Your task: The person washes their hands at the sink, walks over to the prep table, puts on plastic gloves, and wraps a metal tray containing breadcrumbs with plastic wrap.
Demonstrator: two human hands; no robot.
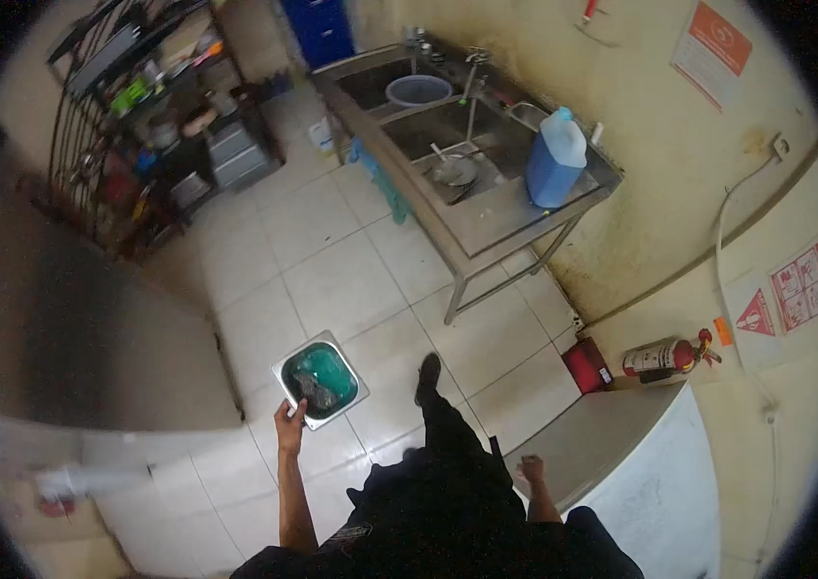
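Observation:
My left hand [290, 426] grips the near rim of a square metal pan [358, 397], thumb over the edge, and carries it above the floor. Inside the pan lies something green [328, 363], liquid or lining I cannot tell, with a dark grey clump [315, 393] that looks like a scouring pad. My right hand [531, 470] hangs at my right side beside the white-sided counter, its fingers curled in. Nothing shows in it.
Ahead stands a steel sink unit [448, 236] with a blue jug [556, 164] on its right end and a basin [419, 91] in the far bowl. A cluttered shelf rack [163, 125] is at left. A fire extinguisher [660, 357] and a white-sided counter [655, 482] are at right.

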